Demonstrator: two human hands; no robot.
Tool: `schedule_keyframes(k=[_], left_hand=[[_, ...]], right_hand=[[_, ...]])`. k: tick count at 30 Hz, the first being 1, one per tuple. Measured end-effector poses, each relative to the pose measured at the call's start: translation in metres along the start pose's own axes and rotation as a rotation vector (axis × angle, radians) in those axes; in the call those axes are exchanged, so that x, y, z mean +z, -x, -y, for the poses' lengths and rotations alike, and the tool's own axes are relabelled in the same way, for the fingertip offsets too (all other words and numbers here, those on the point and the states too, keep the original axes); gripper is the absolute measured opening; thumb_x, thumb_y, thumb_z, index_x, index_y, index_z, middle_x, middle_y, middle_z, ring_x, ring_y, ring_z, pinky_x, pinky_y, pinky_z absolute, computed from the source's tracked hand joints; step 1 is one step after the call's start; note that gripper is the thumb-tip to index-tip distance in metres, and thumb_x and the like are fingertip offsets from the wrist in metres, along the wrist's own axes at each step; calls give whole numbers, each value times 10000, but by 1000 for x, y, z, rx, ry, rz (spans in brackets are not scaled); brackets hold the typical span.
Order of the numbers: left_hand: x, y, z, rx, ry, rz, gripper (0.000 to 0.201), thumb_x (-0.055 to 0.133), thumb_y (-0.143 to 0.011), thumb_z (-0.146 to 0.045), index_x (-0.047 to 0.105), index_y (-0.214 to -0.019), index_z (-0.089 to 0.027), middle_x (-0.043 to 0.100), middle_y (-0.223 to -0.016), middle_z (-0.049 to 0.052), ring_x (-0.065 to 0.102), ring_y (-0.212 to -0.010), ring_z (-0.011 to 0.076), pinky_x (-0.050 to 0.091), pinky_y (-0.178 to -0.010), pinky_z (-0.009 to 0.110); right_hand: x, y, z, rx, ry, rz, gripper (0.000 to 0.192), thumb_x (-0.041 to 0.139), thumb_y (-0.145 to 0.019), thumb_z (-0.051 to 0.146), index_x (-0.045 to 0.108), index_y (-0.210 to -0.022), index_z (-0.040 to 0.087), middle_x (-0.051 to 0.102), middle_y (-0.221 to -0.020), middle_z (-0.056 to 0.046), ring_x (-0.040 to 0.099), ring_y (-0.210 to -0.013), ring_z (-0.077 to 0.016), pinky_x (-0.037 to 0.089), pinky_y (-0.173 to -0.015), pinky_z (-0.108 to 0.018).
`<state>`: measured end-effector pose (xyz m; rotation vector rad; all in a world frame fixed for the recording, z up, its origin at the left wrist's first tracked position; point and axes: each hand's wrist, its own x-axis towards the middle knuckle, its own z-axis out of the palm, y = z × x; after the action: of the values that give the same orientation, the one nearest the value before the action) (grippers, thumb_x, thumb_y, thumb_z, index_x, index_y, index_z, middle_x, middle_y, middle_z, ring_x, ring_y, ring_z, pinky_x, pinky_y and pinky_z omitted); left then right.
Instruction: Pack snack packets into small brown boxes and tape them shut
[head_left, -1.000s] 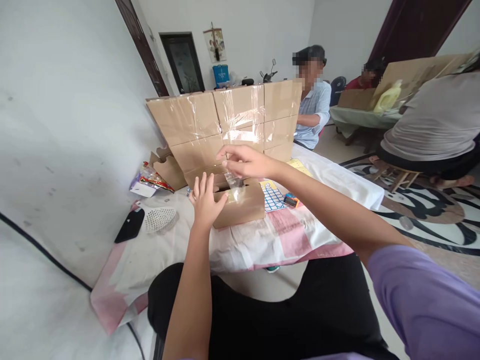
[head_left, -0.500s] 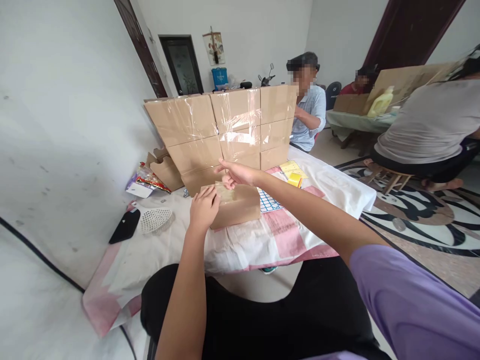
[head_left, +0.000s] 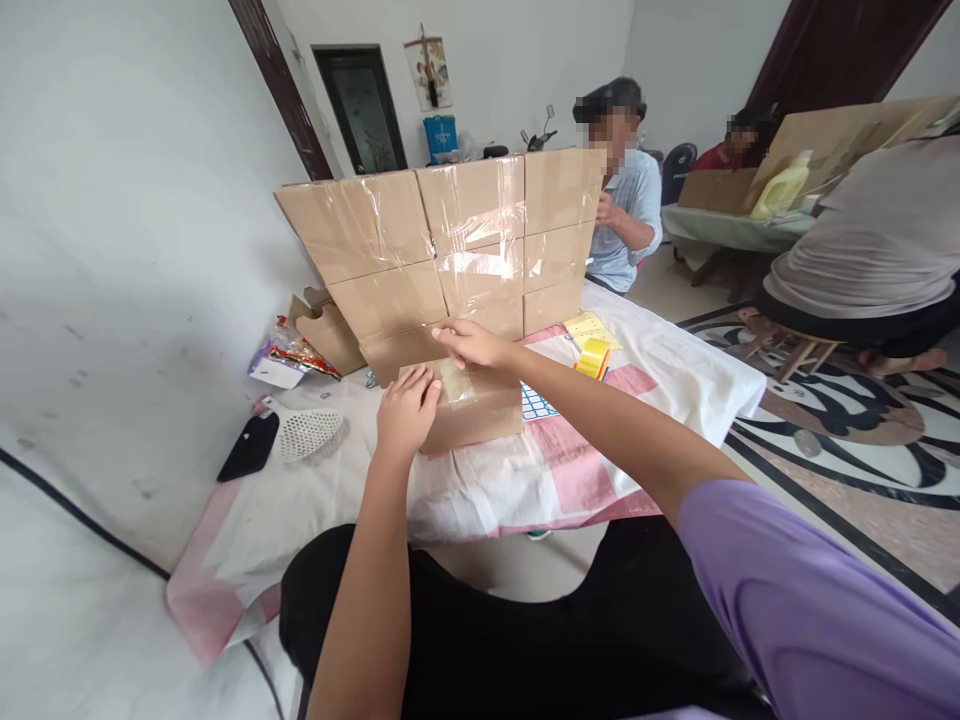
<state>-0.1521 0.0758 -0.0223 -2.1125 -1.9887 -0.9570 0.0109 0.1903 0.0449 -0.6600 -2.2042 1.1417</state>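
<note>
A small brown cardboard box (head_left: 480, 418) lies on the low table's white and pink cloth (head_left: 570, 470). A strip of clear tape (head_left: 455, 380) runs across its closed top. My left hand (head_left: 406, 410) rests on the box's near left corner, fingers pressing down on the lid. My right hand (head_left: 469, 343) lies flat on the far edge of the top, fingers on the tape. Neither hand grips anything.
A wall of taped cardboard boxes (head_left: 450, 250) stands behind the small box. A yellow tape roll (head_left: 592, 358), a blue grid sheet (head_left: 538, 402), a black phone (head_left: 249, 446), a white perforated scoop (head_left: 310, 434) and snack packets (head_left: 289, 355) lie around. Other people (head_left: 622, 190) sit at the right.
My right hand came down from holding clear tape above the open box and now presses the tape onto the closed lid. My left hand shifted onto the lid's near corner.
</note>
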Motion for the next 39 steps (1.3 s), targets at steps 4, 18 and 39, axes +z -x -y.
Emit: schedule_keyframes(k=[4, 18, 39], left_hand=[[1, -1, 1, 4, -8, -11, 460, 374, -1033, -345, 684, -1317, -159, 592, -1470, 86, 502, -1425, 270, 363, -1216, 482], [-4, 0, -6, -11, 24, -31, 590, 182, -1071, -337, 687, -1315, -154, 628, -1431, 81, 511, -1419, 214, 392, -1199, 399], [-5, 5, -17, 39, -185, 27, 421, 372, -1053, -379, 702, -1308, -324, 586, -1481, 65, 480, -1430, 277, 319, -1171, 556]], right_hand=[[4, 22, 31, -135, -119, 8, 262, 477, -1083, 385, 532, -1194, 155, 425, -492, 119, 415, -458, -104, 364, -534, -222], [7, -11, 1, 34, 126, -36, 356, 408, -1092, 470, 531, -1175, 147, 500, -563, 80, 543, -572, -136, 415, -672, -257], [-11, -20, -16, -60, 564, 163, 818, 736, -888, 427, 351, -1513, 66, 698, -1178, -187, 666, -1098, -316, 504, -945, -396]])
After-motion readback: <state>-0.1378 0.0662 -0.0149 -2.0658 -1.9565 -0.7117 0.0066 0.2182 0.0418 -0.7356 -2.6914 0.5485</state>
